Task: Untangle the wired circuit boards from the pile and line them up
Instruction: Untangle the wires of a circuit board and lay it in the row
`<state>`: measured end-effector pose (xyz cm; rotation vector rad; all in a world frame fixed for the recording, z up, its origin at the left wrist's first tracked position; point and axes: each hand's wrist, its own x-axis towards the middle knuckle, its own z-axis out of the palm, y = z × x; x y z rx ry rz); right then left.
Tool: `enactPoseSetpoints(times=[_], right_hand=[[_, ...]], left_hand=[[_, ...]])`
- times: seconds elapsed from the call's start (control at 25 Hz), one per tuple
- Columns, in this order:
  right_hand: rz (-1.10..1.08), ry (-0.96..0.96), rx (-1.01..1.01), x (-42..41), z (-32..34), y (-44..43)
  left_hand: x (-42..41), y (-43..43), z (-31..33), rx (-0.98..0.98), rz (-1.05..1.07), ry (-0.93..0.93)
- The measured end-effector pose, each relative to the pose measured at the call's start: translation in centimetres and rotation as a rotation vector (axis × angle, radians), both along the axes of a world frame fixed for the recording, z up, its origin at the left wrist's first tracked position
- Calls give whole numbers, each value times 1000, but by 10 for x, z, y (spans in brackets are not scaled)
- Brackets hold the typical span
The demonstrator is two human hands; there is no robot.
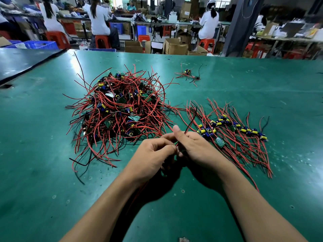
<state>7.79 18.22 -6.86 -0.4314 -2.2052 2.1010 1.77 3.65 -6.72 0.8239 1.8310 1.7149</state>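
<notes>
At the far left edge I saw a dark mat butting against the green table. Right of it, left of centre on the table, lay the pile of wired circuit boards: a dense mound of red and black leads with blue and yellow parts and green boards showing through, its loose ends fanning towards the near side.

Just near and right of the pile, my left hand hovered above the table with its fingers curled, thumb and forefinger pinching a red lead where the two hands met. A sliver of green showed between them, but I could not tell how the board itself sat, since the fingers hid it. A black wire rose from that meeting point towards the far side.

Far beyond the hands, well apart from everything else, a small stray cluster of boards and leads lay on its own.

My right hand touched the left, fingers folded round the same bundle of leads, thumb sticking up.

Just right of that hand ran the row of sorted boards, side by side, their leads stretched far and near. One board at the row's near left end lay green face up.
</notes>
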Motion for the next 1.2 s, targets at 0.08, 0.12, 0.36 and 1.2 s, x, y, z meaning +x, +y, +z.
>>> enactPoseSetpoints(times=[0.08,0.12,0.36,1.2], right_hand=[[-134,3,89,-4,-5,13],[-186,7,99,-6,-7,17],[-163,-8,-292,-12,-5,8],[-234,22,-735,-6,12,21]], left_hand=[[3,2,-1,-13,17,12],[4,2,-2,-13,23,14],[2,2,-5,-4,95,37],[3,0,0,-60,-3,86]])
